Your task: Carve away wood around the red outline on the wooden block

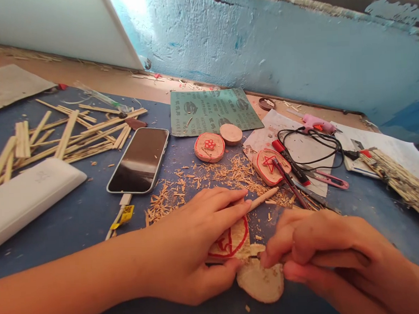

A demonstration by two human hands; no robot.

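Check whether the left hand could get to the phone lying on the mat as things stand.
Probably yes. The phone lies face up just beyond the left hand, with only loose wood shavings between them. But that hand is pressing down the red-marked wood slice, so it would have to let go first.

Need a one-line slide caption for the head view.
Left hand steadies a red-marked wood slice while right hand works its edge amid shavings.

Both hands (196, 242) are bare — no gloves, rings or watch — and the forearms show no sleeves.
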